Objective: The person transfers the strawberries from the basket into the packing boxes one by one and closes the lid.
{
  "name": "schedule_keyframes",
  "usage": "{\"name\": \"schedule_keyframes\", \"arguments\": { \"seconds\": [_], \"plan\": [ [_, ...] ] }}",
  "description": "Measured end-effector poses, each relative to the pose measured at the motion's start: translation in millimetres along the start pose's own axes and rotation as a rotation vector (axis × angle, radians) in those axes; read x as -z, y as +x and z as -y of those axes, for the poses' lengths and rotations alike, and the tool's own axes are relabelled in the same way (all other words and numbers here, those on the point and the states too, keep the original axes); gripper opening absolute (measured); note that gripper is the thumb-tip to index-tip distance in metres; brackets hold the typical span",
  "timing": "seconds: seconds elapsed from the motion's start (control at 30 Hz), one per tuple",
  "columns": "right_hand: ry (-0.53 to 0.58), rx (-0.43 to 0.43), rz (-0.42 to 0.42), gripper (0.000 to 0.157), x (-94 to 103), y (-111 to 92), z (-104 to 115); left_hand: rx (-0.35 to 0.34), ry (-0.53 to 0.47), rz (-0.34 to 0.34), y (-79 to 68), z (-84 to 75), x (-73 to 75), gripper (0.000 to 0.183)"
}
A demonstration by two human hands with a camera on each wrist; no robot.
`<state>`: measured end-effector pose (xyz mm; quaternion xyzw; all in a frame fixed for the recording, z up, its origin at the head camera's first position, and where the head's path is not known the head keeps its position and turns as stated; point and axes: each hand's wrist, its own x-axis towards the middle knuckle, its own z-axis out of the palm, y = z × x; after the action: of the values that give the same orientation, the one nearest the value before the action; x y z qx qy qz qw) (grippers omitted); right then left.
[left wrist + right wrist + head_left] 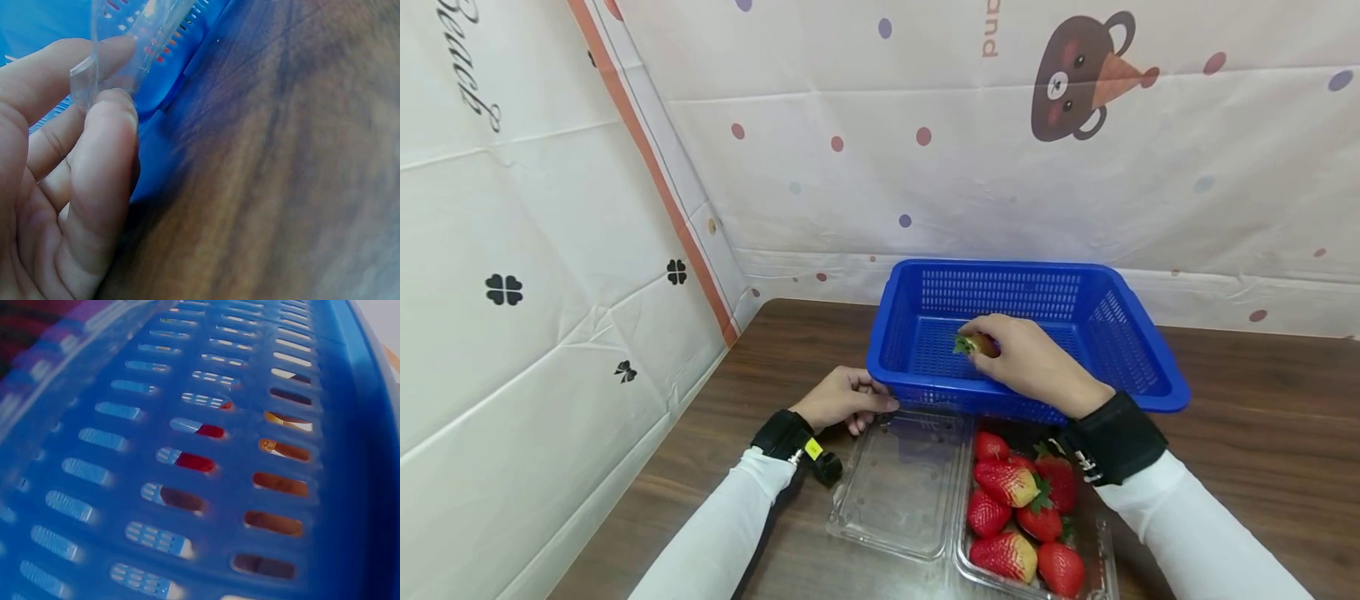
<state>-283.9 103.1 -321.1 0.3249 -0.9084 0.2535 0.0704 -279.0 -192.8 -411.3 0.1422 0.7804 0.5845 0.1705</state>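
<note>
My right hand [1037, 362] holds a strawberry [986, 344] inside the blue slotted basket [1000, 267], its green leafy top pointing left. In the right wrist view the basket wall [237, 444] fills the picture; red and skin-toned patches show through its slots. At the basket's near left corner, my left hand [846, 402] pinches the edge of a clear plastic lid [84, 75] between thumb and fingers. That lid lies folded open to the left of a clear box [960, 550] full of several red strawberries [1006, 483], some pale at one end.
The brown wooden table [700, 467] reaches back to a wall draped in printed cloth [820, 183]. Another cloth sheet [550, 358] hangs along the left side. The box stands close against the basket's near side, under my right wrist.
</note>
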Motion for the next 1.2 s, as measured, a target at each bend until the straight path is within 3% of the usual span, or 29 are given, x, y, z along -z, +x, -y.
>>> {"name": "schedule_keyframes", "arguments": {
  "seconds": [1.2],
  "plan": [
    [-0.075,-0.023,-0.062,0.032,18.3,-35.9,-4.9,0.006,0.004,-0.006,0.1,1.0,0.2,0.027]
  ]
}}
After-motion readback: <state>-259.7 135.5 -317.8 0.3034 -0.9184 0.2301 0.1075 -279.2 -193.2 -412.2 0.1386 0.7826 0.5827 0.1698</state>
